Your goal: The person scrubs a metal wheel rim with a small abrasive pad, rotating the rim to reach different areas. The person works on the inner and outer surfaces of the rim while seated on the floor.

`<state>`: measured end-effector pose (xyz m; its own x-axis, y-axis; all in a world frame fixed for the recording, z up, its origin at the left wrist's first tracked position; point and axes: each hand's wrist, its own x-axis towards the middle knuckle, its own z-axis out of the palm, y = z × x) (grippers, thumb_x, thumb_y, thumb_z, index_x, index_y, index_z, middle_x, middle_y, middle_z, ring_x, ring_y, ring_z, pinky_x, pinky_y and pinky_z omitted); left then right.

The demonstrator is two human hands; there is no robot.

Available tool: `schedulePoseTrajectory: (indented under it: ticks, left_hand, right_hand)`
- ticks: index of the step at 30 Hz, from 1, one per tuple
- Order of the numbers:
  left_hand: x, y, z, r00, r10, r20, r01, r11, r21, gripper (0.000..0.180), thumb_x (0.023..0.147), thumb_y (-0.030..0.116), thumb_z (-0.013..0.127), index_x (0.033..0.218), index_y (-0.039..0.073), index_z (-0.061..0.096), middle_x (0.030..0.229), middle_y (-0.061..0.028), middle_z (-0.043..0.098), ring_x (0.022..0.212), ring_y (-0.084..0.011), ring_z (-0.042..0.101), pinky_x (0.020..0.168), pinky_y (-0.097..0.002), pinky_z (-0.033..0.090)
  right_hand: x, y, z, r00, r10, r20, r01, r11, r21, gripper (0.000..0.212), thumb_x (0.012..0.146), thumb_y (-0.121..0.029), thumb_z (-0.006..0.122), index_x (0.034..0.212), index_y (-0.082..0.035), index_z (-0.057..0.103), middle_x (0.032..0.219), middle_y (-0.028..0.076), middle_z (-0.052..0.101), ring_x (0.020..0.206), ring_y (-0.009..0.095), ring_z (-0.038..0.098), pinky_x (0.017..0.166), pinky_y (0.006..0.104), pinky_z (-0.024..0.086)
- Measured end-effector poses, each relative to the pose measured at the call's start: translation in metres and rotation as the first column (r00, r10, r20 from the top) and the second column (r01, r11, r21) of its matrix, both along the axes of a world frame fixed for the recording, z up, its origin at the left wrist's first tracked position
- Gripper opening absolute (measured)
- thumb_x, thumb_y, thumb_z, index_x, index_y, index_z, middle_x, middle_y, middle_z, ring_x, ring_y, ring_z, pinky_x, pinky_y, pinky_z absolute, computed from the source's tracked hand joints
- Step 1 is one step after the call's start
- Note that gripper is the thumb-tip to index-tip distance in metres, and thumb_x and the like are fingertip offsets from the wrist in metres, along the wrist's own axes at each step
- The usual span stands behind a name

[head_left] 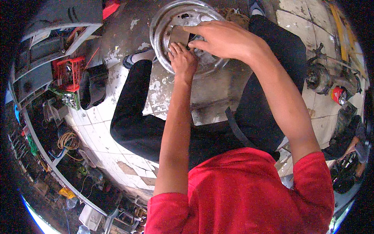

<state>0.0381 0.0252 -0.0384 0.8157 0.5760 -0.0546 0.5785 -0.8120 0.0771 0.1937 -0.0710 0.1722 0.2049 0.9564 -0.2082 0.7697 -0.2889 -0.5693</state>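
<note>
A round, worn silver metal wheel rim (161, 27) sits in front of me between my legs. Over its middle is a small brown rectangular sheet (180, 35), perhaps cardboard or sandpaper; I cannot tell which. My left hand (183, 60) grips the sheet's near end, its fingers bent over the top face. From the right, my right hand (230, 37) reaches across the rim, index finger along the sheet's far edge and thumb near its right side. The thumb's contact with the sheet is unclear. Both forearms hide parts of the rim and floor.
Left of me are a red plastic basket (70, 74), a green crate (69, 100), a black container (93, 86) and a coiled hose (68, 140) beside metal shelving. At right lie a machine part with a wheel (318, 78), a red can (338, 95) and, farther back, another person's arm (349, 149).
</note>
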Motion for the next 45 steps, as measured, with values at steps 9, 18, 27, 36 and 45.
schedulePoseTrajectory:
  ticks: [9,18,27,36,45]
  left_hand:
    - [-0.021,-0.064,0.027,0.998,-0.045,0.049,0.052,0.983,-0.174,0.057,0.094,0.030,0.046,0.132,-0.012,0.042,0.141,-0.0320,0.037,0.134,-0.0427,0.033,0.109,-0.0533,0.027]
    - [0.010,-0.027,0.020,0.999,0.032,0.024,-0.030,0.997,-0.071,0.060,0.095,0.036,0.045,0.132,-0.011,0.042,0.140,-0.0324,0.038,0.133,-0.0430,0.035,0.108,-0.0510,0.029]
    - [-0.010,-0.067,0.028,0.997,0.011,0.070,0.003,0.980,-0.198,0.058,0.096,0.030,0.044,0.134,-0.013,0.039,0.142,-0.0341,0.033,0.135,-0.0447,0.031,0.110,-0.0538,0.025]
    - [0.007,-0.040,0.012,0.994,0.082,0.073,-0.077,0.995,-0.070,0.064,0.095,0.038,0.045,0.133,-0.013,0.041,0.137,-0.0348,0.039,0.134,-0.0446,0.033,0.110,-0.0526,0.026]
    - [-0.006,-0.060,0.025,0.995,0.051,0.085,-0.035,0.983,-0.178,0.065,0.095,0.037,0.044,0.138,-0.010,0.033,0.139,-0.0364,0.036,0.132,-0.0473,0.034,0.110,-0.0531,0.024]
  right_hand:
    - [0.008,-0.001,0.000,0.999,-0.038,0.001,0.038,0.999,0.026,0.047,0.091,-0.034,0.057,0.130,-0.007,0.054,0.112,0.022,0.062,0.105,0.039,0.059,0.092,0.0455,0.045]
    - [0.007,-0.005,0.004,0.999,-0.035,-0.008,0.034,0.998,-0.049,0.046,0.090,-0.034,0.057,0.129,-0.010,0.055,0.113,0.022,0.062,0.106,0.038,0.059,0.091,0.0455,0.046]
    - [0.005,-0.007,0.001,0.999,-0.035,-0.008,0.035,0.999,0.026,0.046,0.090,-0.033,0.057,0.130,-0.010,0.054,0.112,0.022,0.063,0.105,0.038,0.059,0.091,0.0454,0.047]
    - [0.008,-0.003,0.003,1.000,-0.027,0.003,0.027,0.995,-0.095,0.047,0.091,-0.035,0.056,0.132,-0.012,0.053,0.115,0.022,0.062,0.109,0.037,0.058,0.094,0.0449,0.046]
    - [0.007,-0.001,-0.003,0.999,-0.042,-0.027,0.039,0.994,-0.100,0.048,0.092,-0.037,0.056,0.133,-0.012,0.053,0.114,0.023,0.061,0.108,0.038,0.058,0.093,0.0452,0.045]
